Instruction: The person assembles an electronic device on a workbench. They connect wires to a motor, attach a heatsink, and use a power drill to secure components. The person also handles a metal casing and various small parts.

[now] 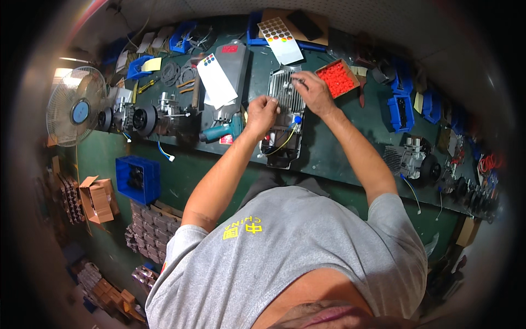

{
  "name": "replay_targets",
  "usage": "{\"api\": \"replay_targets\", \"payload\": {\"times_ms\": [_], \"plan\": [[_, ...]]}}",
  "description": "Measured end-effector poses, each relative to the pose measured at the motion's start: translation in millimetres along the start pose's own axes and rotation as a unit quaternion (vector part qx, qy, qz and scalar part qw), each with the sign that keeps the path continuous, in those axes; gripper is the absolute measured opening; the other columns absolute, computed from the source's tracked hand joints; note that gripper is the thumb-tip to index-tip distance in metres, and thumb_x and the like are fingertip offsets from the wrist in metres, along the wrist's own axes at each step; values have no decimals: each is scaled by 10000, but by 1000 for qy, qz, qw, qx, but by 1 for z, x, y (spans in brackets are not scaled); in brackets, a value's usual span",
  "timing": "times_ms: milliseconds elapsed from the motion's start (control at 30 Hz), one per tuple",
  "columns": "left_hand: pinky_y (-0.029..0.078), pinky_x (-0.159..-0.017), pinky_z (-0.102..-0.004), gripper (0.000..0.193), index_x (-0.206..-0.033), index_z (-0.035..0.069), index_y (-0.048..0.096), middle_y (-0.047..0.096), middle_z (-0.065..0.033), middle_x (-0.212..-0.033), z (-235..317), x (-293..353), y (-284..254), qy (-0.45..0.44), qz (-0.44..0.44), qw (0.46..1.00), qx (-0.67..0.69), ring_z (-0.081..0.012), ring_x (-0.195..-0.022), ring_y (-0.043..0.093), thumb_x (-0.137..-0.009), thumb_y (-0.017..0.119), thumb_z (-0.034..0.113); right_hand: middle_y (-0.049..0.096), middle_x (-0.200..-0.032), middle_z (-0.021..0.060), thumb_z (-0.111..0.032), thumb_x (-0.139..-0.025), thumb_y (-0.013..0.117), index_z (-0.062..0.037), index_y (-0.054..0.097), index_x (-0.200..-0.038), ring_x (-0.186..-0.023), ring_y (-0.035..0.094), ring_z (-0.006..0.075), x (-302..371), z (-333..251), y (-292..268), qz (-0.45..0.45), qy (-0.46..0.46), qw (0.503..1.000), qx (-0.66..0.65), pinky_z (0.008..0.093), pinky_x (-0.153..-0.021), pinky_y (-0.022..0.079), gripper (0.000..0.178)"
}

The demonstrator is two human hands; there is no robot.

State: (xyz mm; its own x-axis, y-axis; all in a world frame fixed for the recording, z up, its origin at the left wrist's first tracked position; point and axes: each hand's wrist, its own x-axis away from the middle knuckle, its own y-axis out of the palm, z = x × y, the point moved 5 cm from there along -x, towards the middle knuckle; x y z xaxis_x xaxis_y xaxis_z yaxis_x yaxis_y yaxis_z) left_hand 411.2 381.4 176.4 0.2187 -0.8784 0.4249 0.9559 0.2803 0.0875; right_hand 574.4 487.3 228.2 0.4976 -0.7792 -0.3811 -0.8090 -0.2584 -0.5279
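In front of me on the green bench lies a finned metal heater-like unit (281, 88), its long side pointing away from me. A blue round part (297, 119) and a yellow wire show in its nearer half. My left hand (262, 115) is closed at the unit's left edge, thumb and fingertips together; anything between them is too small to make out. Over the unit's far right part, my right hand (313, 93) has its fingers pinched. A small dark thing seems to be at its fingertips, but its kind is unclear.
Left of the unit are a grey cover (236, 66), a white sticker sheet (217, 82) and a teal power driver (223, 131). A carton of red caps (336, 78) sits right. Motor assemblies (408, 159), blue bins (401, 112) and a fan (76, 107) stand farther out.
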Motion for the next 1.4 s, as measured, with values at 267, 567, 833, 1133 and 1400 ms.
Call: {"api": "replay_targets", "payload": {"times_ms": [267,567,833,1133,1400], "plan": [[407,-443,-240,181,-890,35,593,623,-38,-720,-15,-8,24,-66,4,997,31,-86,-502,484,-1015,565,162,690,-1035,135,-63,-933,651,-11,705,-1093,-956,673,297,-22,12,5,-14,-112,991,68,356,-816,544,177],[584,-747,-445,195,-1056,-49,649,730,-236,-919,-17,-10,35,257,143,920,-258,-376,-806,729,-893,576,29,670,-1006,132,-41,-881,692,-32,697,-1088,-998,647,327,-16,27,17,-69,-81,993,42,391,-852,534,207],[546,-548,-337,329,-1241,-3,605,685,-132,-742,-31,-14,39,199,83,961,-176,-180,-590,665,-915,563,12,666,-1041,133,-54,-860,661,-57,682,-1101,-1042,626,344,-9,33,26,-126,-89,984,85,427,-911,527,242],[572,-658,-394,334,-1201,-16,565,707,-210,-864,-23,-5,42,103,78,983,-131,-252,-649,713,-868,543,-25,681,-1077,127,-68,-851,661,-64,673,-1124,-1088,621,336,-19,36,33,-187,-62,973,122,433,-960,516,273],[561,-784,-449,350,-1181,-17,554,700,-256,-960,-36,-14,37,138,107,970,-171,-387,-811,721,-831,554,-21,692,-1096,138,-81,-852,649,-65,682,-1112,-1086,633,340,-24,41,36,-207,-61,969,120,438,-965,518,262]]}}
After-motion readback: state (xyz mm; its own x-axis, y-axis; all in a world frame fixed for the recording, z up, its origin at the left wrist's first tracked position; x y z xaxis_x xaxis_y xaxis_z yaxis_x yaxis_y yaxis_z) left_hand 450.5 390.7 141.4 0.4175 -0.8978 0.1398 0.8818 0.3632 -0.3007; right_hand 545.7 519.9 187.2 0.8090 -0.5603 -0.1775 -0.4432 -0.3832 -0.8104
